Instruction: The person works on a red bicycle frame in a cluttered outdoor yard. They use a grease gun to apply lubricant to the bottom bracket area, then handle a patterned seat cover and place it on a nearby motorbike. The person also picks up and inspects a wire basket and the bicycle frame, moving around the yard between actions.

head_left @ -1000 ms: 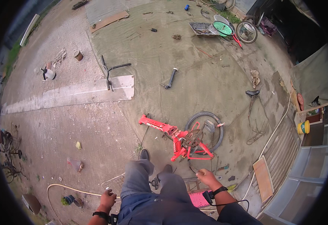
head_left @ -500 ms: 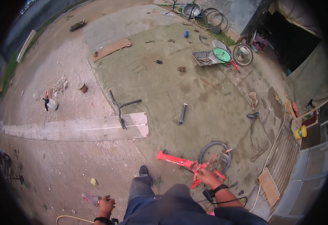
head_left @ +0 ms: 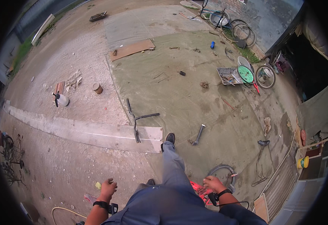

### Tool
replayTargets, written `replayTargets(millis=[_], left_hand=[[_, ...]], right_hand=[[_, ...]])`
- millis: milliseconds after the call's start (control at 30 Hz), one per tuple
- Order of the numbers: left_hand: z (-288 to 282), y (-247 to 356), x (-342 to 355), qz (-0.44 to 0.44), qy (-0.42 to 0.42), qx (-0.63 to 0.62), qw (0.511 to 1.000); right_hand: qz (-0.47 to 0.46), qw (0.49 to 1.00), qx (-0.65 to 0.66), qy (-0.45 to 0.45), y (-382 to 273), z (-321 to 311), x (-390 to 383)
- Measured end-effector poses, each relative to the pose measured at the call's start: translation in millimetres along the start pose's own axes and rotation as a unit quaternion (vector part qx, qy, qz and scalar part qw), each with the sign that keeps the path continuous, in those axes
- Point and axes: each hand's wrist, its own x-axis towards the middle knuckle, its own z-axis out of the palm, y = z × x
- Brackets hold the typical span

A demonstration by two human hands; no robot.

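My left hand (head_left: 108,188) hangs at my side with loosely bent fingers and nothing in it. Below and to the right, my right hand (head_left: 213,184) is held in the air with its fingers half curled; I see nothing in them. Under that hand a red bicycle frame (head_left: 196,186) lies on the ground, partly hidden by my body, beside a black-tyred wheel (head_left: 230,169). Ahead, a black bicycle handlebar (head_left: 146,116) rests across the end of a board. To its right is a dark seat post-like part (head_left: 199,134) with a pale end.
A long pale board (head_left: 92,132) stretches to the left. Beyond it stand a rusty can (head_left: 97,88) and a white spray bottle (head_left: 62,99). Far right are a tool tray (head_left: 228,77), a green-disc wheel (head_left: 246,74) and another wheel (head_left: 265,77). A saddle (head_left: 263,143) lies at right.
My foot has stepped forward toward the board and handlebar. The red frame now sits lower in view, largely behind my body. My left hand is raised higher in view.
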Motion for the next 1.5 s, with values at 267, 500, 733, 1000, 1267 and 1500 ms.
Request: replayTargets(millis=[267,500,733,1000,1267,1500], left_hand=[[49,171,64,-0.027,0.039,0.021,0.999],[86,315,92,-0.032,0.023,0.032,0.999],[110,454,176,-0.072,0.000,0.068,0.995],[116,706,368,-0.045,-0.051,0.119,0.991],[112,1026,534,0.099,-0.050,0.139,0.984],[139,1225,655,0.169,-0.030,0.104,0.980]], right_hand=[[-0.007,0.999,-0.039,0.014,-212,-65,114],[-0.120,0.987,-0.098,0.046,-455,-124,183],[-0.238,0.953,-0.180,0.049,-613,-101,271],[-0.033,0.989,-0.086,0.113,-733,-87,341],[-0.014,0.993,0.012,0.118,-862,-66,390],[0.034,0.995,0.049,0.077,-1039,-81,521]])
